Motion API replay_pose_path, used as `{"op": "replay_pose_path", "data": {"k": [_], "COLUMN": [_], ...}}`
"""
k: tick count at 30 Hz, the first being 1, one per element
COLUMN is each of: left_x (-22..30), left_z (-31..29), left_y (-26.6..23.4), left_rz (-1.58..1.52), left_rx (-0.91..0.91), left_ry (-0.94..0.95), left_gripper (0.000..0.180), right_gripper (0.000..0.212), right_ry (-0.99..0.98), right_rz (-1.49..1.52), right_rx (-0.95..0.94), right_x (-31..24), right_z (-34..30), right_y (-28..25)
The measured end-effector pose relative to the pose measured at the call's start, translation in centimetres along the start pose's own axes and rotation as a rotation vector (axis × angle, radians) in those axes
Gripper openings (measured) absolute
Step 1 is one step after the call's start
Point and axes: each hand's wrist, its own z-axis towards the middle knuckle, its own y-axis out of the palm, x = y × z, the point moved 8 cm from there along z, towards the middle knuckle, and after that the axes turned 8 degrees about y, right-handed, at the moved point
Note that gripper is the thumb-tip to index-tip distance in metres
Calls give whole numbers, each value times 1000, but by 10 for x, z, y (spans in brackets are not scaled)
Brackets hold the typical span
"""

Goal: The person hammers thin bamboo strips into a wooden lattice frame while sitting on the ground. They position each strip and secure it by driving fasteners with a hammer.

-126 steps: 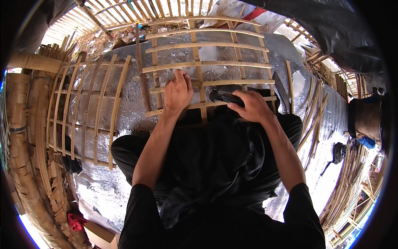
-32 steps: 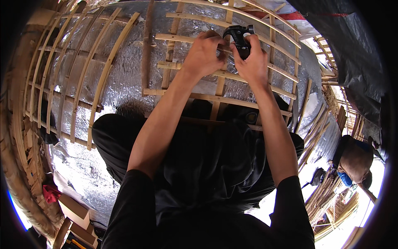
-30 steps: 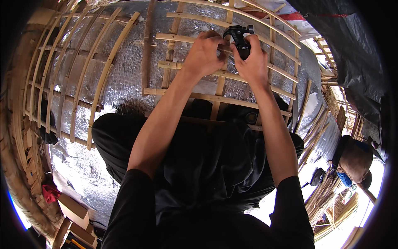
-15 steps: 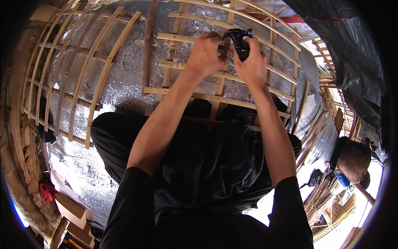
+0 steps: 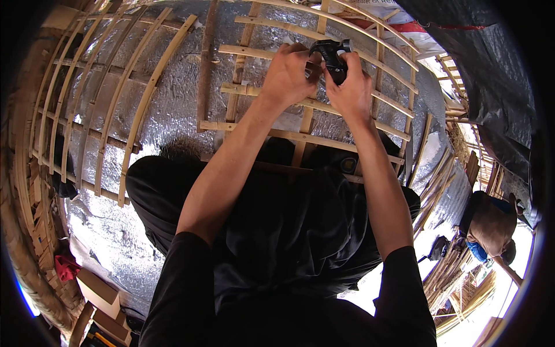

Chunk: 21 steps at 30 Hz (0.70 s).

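Gripping a small black hand tool (image 5: 330,58), the right hand (image 5: 354,87) was wrapped shut around its body, fingers folded over the lower part. The left hand (image 5: 292,72) was closed too, fingertips pinched together at the tool's left side, just where it met a strip of the bamboo frame (image 5: 254,128). Whether those fingertips held a fastener or only steadied the tool could not be told; that spot was hidden.

Location: tool was over the upper middle of the frame, at a crossing of a horizontal strip and an upright one. The frame lay on silver foil sheeting (image 5: 173,98), in front of the person's knees.

Handling, judged: tool looked compact, rigid, with enough weight to want a full palm grip on its body, as held. Bamboo strips looked light and stiff along their length but springy and apt to split at the ends; best held near a crossing, not at a free tip. The whole frame was likely light yet awkward and floppy if lifted by one corner.

Containers: cardboard boxes (image 5: 101,295) sat at lower left beside a red cloth (image 5: 66,269); contents not visible. No other container could be made out.

Also noted: a second curved bamboo frame (image 5: 92,110) lay to the left, and another person (image 5: 491,222) crouched at right among loose bamboo sticks (image 5: 457,272).
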Motion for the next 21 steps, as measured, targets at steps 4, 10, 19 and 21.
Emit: {"op": "replay_pose_path", "data": {"k": [4,10,19,21], "left_x": [-3,-4,-4,-5], "left_z": [-3,-7,-3,-3], "left_y": [2,2,3,4], "left_rz": [32,57,80,76], "left_rx": [44,88,65,56], "left_ry": [1,-12,8,17], "left_gripper": [15,8,11,12], "right_gripper": [40,39,33,34], "right_ry": [-4,-32,114,167], "right_rz": [-16,-59,159,194], "right_rx": [-11,-27,10,-5], "right_x": [-2,-4,7,14], "right_z": [0,0,4,6], "right_y": [1,2,-8,-6]}}
